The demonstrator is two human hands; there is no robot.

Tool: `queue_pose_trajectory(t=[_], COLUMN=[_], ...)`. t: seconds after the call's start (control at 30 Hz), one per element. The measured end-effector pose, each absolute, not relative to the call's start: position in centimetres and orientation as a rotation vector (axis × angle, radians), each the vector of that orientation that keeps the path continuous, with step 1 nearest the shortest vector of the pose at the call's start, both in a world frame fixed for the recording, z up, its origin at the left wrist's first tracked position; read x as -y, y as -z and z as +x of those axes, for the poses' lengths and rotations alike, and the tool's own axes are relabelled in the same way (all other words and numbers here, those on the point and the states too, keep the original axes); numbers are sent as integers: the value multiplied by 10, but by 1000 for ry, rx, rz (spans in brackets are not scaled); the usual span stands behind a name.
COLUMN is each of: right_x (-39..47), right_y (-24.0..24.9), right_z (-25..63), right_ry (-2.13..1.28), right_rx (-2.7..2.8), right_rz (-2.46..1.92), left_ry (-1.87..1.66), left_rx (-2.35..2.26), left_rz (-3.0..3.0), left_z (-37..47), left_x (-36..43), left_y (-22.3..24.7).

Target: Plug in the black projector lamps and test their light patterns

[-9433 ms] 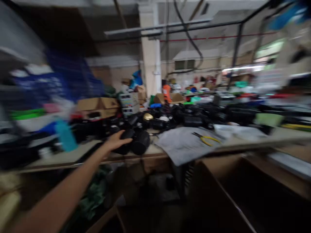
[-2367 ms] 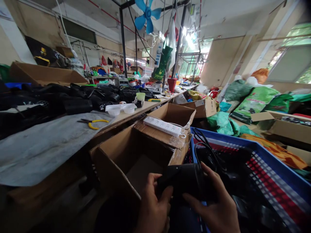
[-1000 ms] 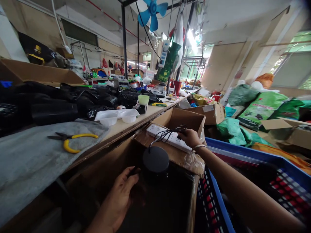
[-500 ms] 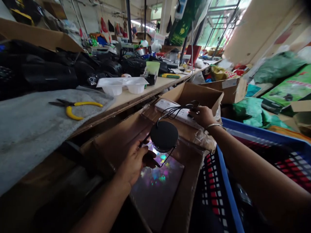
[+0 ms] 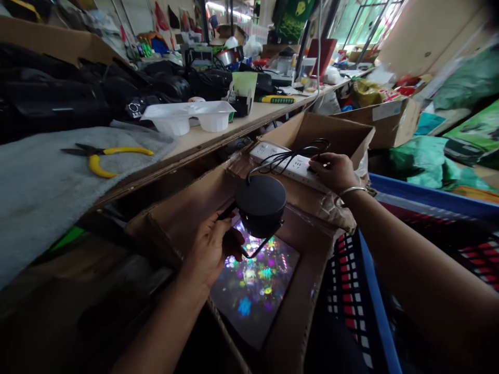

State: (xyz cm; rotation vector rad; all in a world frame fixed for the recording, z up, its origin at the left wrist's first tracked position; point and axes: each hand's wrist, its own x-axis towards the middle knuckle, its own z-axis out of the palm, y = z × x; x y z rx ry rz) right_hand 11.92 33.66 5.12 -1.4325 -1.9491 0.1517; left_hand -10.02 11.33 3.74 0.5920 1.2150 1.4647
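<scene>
A round black projector lamp (image 5: 260, 200) hangs over an open cardboard box (image 5: 307, 254), held by its thin bracket in my left hand (image 5: 208, 246). It throws bright coloured spots on a flat grey panel (image 5: 249, 311) inside the box. My right hand (image 5: 336, 171) is closed on a dark plug at the near right end of a white power strip (image 5: 300, 165); the fingers partly hide the plug. From the lamp's top a black cable (image 5: 280, 156) runs in a loose bundle over the strip, toward my right hand.
Yellow-handled pliers (image 5: 103, 156) rest on a grey cloth at the left of the bench. A white plastic tray (image 5: 191, 115) and black lamp housings (image 5: 54, 109) stand behind. A blue basket (image 5: 374, 306) is beside the box on the right.
The coloured spots on the panel have become sharper and spread wider. The view has shifted a little. Both hands keep their holds.
</scene>
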Motion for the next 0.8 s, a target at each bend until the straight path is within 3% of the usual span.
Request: queue_pose_trajectory(t=[0.8], right_x=[-330], right_y=[-46], right_z=[116], right_ry=[-64], right_rx=[1940], right_rz=[-1458], left_ry=[-1458], left_rx=[-1103], left_rz=[645], left_z=[-100], left_x=[-110], left_y=[-34])
